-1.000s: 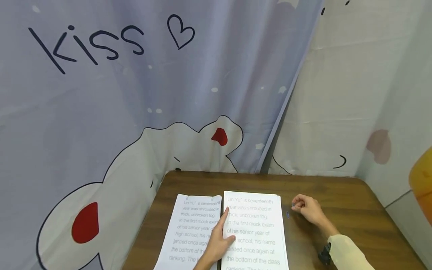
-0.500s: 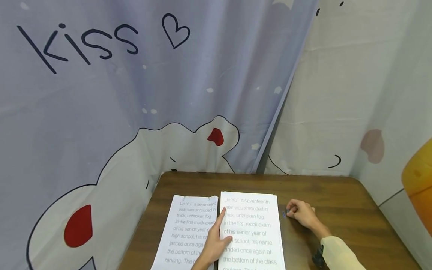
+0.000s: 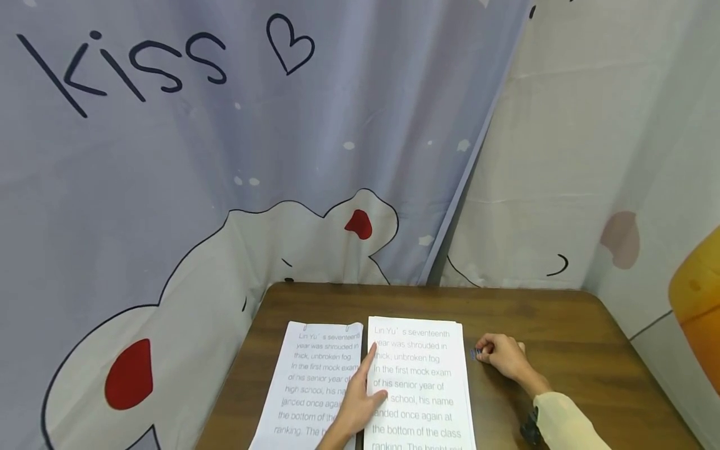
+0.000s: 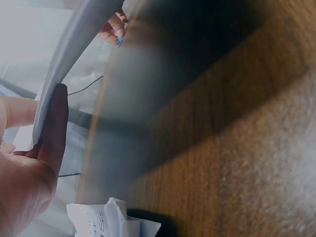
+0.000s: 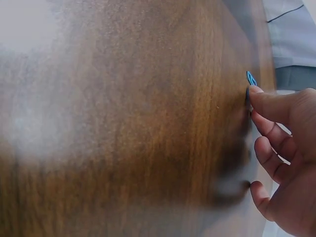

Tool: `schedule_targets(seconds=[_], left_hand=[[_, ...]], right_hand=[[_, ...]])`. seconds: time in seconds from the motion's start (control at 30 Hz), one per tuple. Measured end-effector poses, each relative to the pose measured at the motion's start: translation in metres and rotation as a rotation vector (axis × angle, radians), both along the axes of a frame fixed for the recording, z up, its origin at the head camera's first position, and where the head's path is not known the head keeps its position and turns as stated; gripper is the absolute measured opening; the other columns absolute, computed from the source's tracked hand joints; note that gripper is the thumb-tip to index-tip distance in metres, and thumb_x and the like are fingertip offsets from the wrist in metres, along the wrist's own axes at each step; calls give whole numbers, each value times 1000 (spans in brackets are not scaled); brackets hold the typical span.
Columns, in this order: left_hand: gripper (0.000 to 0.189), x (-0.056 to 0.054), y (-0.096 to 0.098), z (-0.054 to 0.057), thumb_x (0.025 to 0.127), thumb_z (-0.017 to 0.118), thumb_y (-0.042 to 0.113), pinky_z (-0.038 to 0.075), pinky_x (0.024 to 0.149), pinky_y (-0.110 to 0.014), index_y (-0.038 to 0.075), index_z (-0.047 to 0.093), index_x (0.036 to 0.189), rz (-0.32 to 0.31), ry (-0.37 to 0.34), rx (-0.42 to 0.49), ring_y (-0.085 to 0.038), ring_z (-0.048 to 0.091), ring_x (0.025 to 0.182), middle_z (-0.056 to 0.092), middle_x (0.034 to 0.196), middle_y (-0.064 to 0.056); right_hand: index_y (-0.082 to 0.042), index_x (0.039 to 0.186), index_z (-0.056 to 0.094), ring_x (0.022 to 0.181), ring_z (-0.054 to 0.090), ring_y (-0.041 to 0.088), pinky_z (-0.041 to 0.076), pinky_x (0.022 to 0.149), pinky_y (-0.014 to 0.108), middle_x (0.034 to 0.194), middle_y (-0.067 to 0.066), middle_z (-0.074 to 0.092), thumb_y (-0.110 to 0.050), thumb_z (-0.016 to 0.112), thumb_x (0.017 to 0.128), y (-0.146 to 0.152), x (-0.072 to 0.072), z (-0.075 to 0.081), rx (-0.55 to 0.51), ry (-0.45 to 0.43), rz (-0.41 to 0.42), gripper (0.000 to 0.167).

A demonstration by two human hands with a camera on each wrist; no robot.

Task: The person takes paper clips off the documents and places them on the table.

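Observation:
My left hand [image 3: 360, 403] grips the left edge of a stack of printed sheets [image 3: 419, 381]. In the left wrist view, thumb and fingers lie on opposite faces of the sheets, which stand off the table. To the right of the stack, my right hand [image 3: 503, 357] is low over the table, thumb and forefinger pinched together at a small blue paper clip [image 5: 251, 78]. Its other fingers are loosely bent. A second bit of blue shows just under the thumb tip; whether it is another clip is hard to tell.
A second printed stack [image 3: 312, 375], with two clips along its top edge, lies left of the held one. Both are on a brown wooden table [image 3: 427, 300]. Behind it hangs a printed curtain [image 3: 315, 144]; pale cloth [image 3: 562, 156] covers the right side.
My right hand has moved left and slightly down, to the blue clip that lay on the table beside the stack. The left hand keeps its grip on the sheets. The head view has shifted slightly.

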State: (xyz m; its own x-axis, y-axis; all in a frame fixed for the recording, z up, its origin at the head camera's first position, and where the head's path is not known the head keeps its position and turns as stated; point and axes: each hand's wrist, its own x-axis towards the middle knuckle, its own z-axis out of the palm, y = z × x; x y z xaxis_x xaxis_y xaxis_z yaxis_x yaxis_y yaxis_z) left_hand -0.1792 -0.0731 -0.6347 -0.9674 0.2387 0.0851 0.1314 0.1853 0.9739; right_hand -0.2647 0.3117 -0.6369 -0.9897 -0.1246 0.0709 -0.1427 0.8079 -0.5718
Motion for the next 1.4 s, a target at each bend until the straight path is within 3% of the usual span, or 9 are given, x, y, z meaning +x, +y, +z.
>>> schedule_targets(seconds=[0.17, 0.4, 0.63, 0.87, 1.07, 1.4], left_hand=[[104, -1, 0, 1, 81, 66, -13, 40, 123, -41, 18, 23, 170, 1, 19, 1, -32, 54, 144, 35, 171, -11], [104, 4, 0, -1, 83, 66, -12, 34, 126, -40, 22, 22, 170, -1, -24, -7, -30, 48, 149, 33, 172, -8], [104, 2, 0, -4, 82, 67, -12, 25, 129, -44, 21, 24, 170, 7, -17, -28, -29, 36, 157, 27, 175, -3], [104, 1, -2, -4, 81, 67, -13, 26, 128, -47, 19, 24, 170, 22, -11, -46, -32, 37, 156, 27, 175, -6], [105, -3, -1, -4, 80, 68, -11, 24, 129, -44, 22, 24, 170, 28, -10, -47, -30, 35, 157, 27, 175, -2], [106, -10, -1, -6, 82, 64, -13, 26, 129, -48, 26, 21, 171, -11, 2, -79, -33, 33, 158, 25, 175, -5]], right_hand=[[-20, 91, 76, 74, 61, 9, 37, 81, 54, 75, -14, 67, -17, 87, 84, 0, -3, -1, -6, 7, -8, 13], [-19, 94, 77, 73, 60, 8, 35, 80, 53, 75, -13, 66, -19, 87, 86, 2, 2, -3, -14, -2, -8, 13], [-16, 103, 79, 68, 54, 4, 31, 77, 41, 80, -10, 68, -17, 85, 87, 10, 7, -3, -72, -22, -25, 17], [-20, 103, 80, 66, 51, 3, 28, 76, 40, 82, -9, 66, -22, 91, 80, 10, 5, -5, -78, -12, -4, 26], [-21, 105, 81, 71, 52, 3, 27, 80, 44, 84, -9, 65, -25, 90, 81, 10, 5, -5, -64, -7, 5, 26], [-24, 103, 81, 74, 53, 3, 29, 80, 43, 84, -10, 64, -26, 91, 80, 10, 6, -7, -39, 7, 1, 25]])
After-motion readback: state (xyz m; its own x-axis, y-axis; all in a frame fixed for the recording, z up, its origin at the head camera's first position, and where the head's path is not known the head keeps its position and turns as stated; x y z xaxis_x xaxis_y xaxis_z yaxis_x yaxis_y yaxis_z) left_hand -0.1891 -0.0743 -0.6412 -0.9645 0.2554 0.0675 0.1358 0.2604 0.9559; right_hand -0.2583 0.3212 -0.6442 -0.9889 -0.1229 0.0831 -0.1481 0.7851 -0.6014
